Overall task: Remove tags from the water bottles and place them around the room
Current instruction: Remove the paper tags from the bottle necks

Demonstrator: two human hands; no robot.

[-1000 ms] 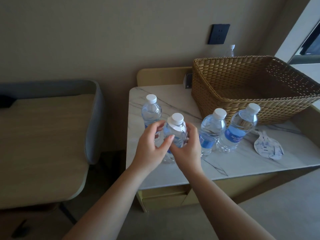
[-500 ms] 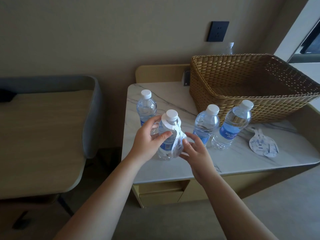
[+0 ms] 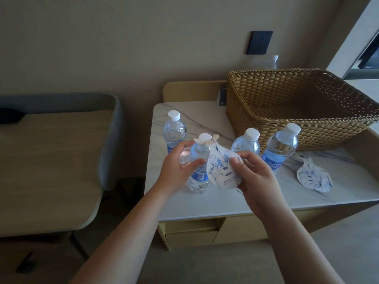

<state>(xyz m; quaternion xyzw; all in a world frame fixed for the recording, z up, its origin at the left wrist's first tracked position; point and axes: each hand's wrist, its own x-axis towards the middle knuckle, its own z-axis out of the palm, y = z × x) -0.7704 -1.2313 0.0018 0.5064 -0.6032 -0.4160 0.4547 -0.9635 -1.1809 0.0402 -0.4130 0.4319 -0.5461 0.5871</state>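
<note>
**Tag lifts clear of bottle neck at marble worktop**

Half a second ago the tag (image 3: 222,169) hung flat against the front of the bottle (image 3: 198,162) with its ring seated under the cap; now I have swung it up and out to the right, its torn ring riding at cap height and the printed face turned toward me. My right hand (image 3: 253,175) has risen from beside the bottle's base and pinches the tag's right edge between thumb and fingers. My left hand (image 3: 178,167) curls around the bottle's left side, thumb across the front, steadying it upright on the worktop (image 3: 205,203). Both forearms reach in from the bottom of the view, converging on the bottle. Three more bottles stand on the marble: one behind (image 3: 174,130), two to the right (image 3: 246,143) (image 3: 282,148), in front of the wicker basket (image 3: 291,111). A loose tag (image 3: 313,177) lies flat on the worktop near the right edge.
</note>
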